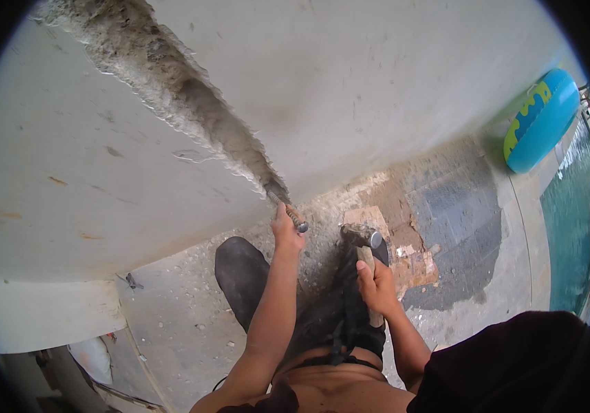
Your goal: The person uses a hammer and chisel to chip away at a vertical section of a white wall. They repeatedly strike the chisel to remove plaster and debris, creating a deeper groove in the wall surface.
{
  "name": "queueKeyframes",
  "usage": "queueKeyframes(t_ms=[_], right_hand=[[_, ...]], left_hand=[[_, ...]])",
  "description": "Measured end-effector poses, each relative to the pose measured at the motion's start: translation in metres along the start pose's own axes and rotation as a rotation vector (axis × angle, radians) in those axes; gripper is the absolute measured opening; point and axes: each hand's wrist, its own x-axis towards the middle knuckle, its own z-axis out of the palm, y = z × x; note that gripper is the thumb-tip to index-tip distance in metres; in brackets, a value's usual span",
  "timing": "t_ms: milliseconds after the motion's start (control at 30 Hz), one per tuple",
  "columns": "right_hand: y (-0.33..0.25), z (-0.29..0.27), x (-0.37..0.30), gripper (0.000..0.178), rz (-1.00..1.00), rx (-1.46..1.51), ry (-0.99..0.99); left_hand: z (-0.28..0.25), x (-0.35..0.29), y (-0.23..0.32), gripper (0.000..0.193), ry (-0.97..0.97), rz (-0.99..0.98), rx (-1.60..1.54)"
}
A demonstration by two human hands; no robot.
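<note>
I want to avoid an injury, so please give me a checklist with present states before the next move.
1. Left hand around the ribbed metal rod: ok.
2. Rod's far end at the wall groove: ok.
3. Rod's tip firmly seated: cannot tell.
4. Right hand around the handle of the hammer: ok.
5. Hands protected: not ok, both are bare.
6. Floor swept: not ok, small debris is scattered there.

Metal hammerhead (359,235), wooden handle (366,256), ribbed metal rod (294,217), rough groove (198,100)
</note>
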Motion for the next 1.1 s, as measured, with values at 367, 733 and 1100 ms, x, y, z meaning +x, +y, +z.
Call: queueKeyframes(t_ms=[367,733,1100], right_hand=[[-0.049,0.014,0.023,0.011,-0.786,-0.206,0.003],[-0.072,0.048,0.058,0.022,-0.611,-0.154,0.042],[-0.036,0.055,0.033,0.034,-0.187,-0.256,-0.16]], left_hand=[[0.025,0.026,0.029,0.018,0.01,-0.04,-0.118],[0.02,0.037,0.037,0.02,-0.045,-0.122,-0.166],[-0.034,0.02,-0.015,0.025,-0.015,0.029,0.128]])
